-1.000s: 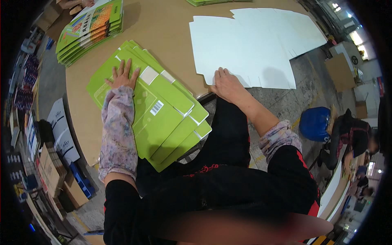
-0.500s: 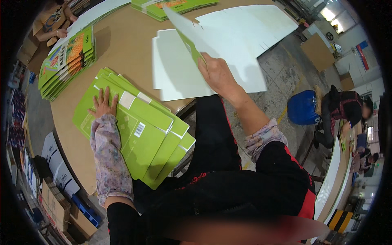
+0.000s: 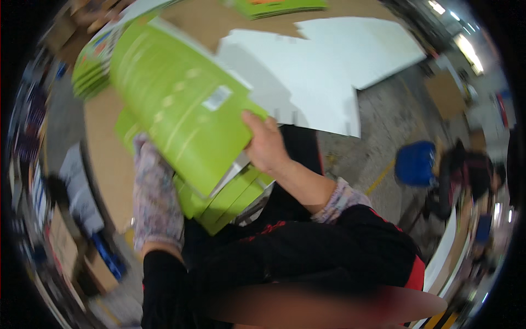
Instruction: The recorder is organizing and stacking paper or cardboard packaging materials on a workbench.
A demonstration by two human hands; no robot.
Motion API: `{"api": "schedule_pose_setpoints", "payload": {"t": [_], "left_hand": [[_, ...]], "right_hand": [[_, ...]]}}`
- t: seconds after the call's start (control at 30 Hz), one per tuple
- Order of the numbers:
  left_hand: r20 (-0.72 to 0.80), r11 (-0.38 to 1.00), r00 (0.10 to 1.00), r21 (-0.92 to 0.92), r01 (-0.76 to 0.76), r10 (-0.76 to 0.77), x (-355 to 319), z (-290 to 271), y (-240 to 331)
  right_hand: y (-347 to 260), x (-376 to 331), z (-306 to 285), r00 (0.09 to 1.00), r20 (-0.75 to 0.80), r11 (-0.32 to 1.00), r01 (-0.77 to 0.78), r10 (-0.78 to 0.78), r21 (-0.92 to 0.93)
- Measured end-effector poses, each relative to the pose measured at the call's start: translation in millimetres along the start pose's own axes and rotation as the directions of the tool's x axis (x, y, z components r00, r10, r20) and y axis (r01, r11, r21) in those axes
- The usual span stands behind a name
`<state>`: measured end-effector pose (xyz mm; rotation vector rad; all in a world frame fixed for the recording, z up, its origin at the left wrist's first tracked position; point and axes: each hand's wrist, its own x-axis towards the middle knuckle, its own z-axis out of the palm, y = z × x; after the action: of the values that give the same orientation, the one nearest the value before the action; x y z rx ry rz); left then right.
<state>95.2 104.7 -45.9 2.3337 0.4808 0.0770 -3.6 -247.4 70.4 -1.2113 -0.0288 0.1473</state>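
Observation:
My right hand (image 3: 267,143) grips the right edge of a green printed cardboard sheet (image 3: 175,109), thumb on top. The sheet is bowed and slanted above a pile of similar green sheets (image 3: 219,208), fanned out along the table's near edge. A pale barcode label shows on the raised sheet. My left forearm, in a flowered sleeve cover (image 3: 158,197), reaches over the pile at the left. The raised sheet hides that hand's fingers. Just beyond my right hand lie cardboard sheets with their white side up (image 3: 307,71).
Behind the raised sheet stands a stack of green printed cartons (image 3: 90,77), with another stack (image 3: 279,6) at the table's far edge. The brown tabletop (image 3: 104,159) curves along my left. A blue barrel (image 3: 415,163) and a person (image 3: 471,175) are off to the right.
My right hand has brought a sheet over from the white sheets to the left, now green side up above the pile. The view has shifted, and the raised sheet now covers my left hand.

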Motion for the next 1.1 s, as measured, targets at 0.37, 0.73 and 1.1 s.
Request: {"api": "schedule_pose_setpoints", "payload": {"t": [0.37, 0.73, 1.1], "left_hand": [[-0.685, 0.899, 0.612, 0.151, -0.412, 0.396, -135.3, -71.1, 106.7], [-0.11, 0.726, 0.994, 0.683, 0.08, -0.006, -122.3, -29.6, 42.0], [0.231, 0.58, 0.887, 0.685, -0.44, 0.4, -140.4, -9.9, 77.5]], "right_hand": [[26.0, -22.8, 24.4, 0.89, 0.305, 0.92, -0.382, 0.339, 0.091], [-25.5, 1.9, 12.0, 0.727, 0.436, 0.787, -0.232, 0.531, -0.572], [-22.5, 100.2, -0.5, 0.92, 0.304, 0.476, 0.158, 0.248, -0.865]]}}
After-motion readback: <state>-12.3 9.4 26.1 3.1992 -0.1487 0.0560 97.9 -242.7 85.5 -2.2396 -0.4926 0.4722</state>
